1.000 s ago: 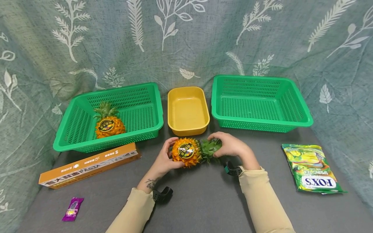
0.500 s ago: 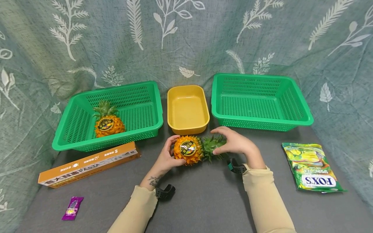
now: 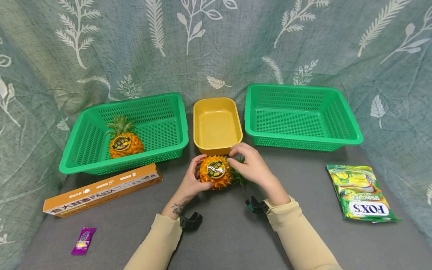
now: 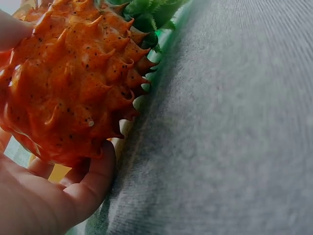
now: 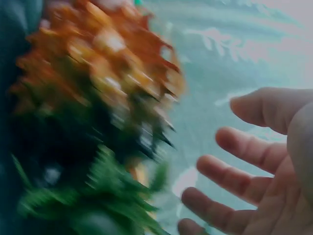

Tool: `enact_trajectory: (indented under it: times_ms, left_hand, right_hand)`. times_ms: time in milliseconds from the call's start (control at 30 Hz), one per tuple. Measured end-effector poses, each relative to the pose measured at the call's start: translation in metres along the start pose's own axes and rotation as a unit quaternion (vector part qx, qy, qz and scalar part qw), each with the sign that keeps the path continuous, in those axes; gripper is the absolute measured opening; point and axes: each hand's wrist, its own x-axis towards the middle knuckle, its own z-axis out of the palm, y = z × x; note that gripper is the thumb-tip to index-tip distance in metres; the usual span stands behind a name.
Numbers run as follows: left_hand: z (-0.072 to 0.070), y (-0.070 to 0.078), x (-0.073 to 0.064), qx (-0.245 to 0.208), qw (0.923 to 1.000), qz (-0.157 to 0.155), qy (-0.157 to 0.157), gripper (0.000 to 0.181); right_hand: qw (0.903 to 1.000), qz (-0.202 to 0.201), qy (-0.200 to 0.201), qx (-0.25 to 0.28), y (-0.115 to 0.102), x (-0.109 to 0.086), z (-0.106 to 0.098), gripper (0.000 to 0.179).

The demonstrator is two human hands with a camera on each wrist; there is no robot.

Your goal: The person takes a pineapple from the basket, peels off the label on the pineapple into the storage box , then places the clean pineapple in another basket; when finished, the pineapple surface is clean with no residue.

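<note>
I had both arms (image 3: 300, 236) stretched out, the left grip (image 3: 189, 185) curled, the right grip (image 3: 252, 167) loose with its fingers (image 5: 234, 177) spread apart.

There are two pineapples (image 3: 216, 176) (image 3: 126, 148), two baskets (image 3: 162, 131) (image 3: 287, 125), one tub (image 3: 217, 129), one pasta box (image 3: 104, 190), one purple packet (image 3: 83, 241) and one bag (image 3: 362, 193).

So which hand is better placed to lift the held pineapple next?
Probably the left hand: it already grips the pineapple round its base end. The right hand is open near the leaves, holding nothing, so it would likely need to take hold first.
</note>
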Motion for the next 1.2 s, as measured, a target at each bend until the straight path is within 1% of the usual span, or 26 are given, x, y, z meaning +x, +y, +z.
enact_trajectory:
  times_ms: [67,233,400,533,733,967,1100,1200]
  left_hand:
    - [-0.001,-0.001,0.0,-0.001,1.0,0.0,-0.001,0.084]
    - [-0.001,-0.002,0.002,0.002,1.0,0.005,0.001,0.082]
    - [-0.003,-0.001,0.001,0.004,1.0,0.005,0.003,0.082]
    - [-0.005,-0.002,0.001,0.002,1.0,0.009,0.002,0.082]
    - [-0.004,-0.003,0.003,0.004,0.9999,0.011,-0.002,0.083]
    - [-0.005,-0.003,0.003,0.008,0.9999,0.013,-0.006,0.084]
    - [-0.005,-0.001,0.004,0.017,0.9998,0.012,-0.008,0.084]
    - [-0.006,-0.001,0.004,0.023,0.9996,0.011,-0.007,0.084]
  right_hand:
    - [1.0,-0.006,0.001,-0.007,-0.002,0.0,0.008,0.01]
    - [0.9991,-0.01,0.003,-0.04,-0.004,-0.001,0.022,0.017]
    - [0.9951,-0.015,0.017,-0.096,-0.007,-0.001,0.029,0.021]
    - [0.9923,-0.013,0.009,-0.123,-0.01,0.0,0.031,0.021]
    - [0.9928,0.003,-0.009,-0.119,-0.012,0.002,0.03,0.018]
    - [0.9915,-0.001,-0.026,-0.128,-0.015,0.007,0.029,0.015]
    - [0.9897,0.01,-0.042,-0.137,-0.018,0.012,0.029,0.018]
    - [0.9896,0.01,-0.049,-0.135,-0.019,0.016,0.028,0.017]
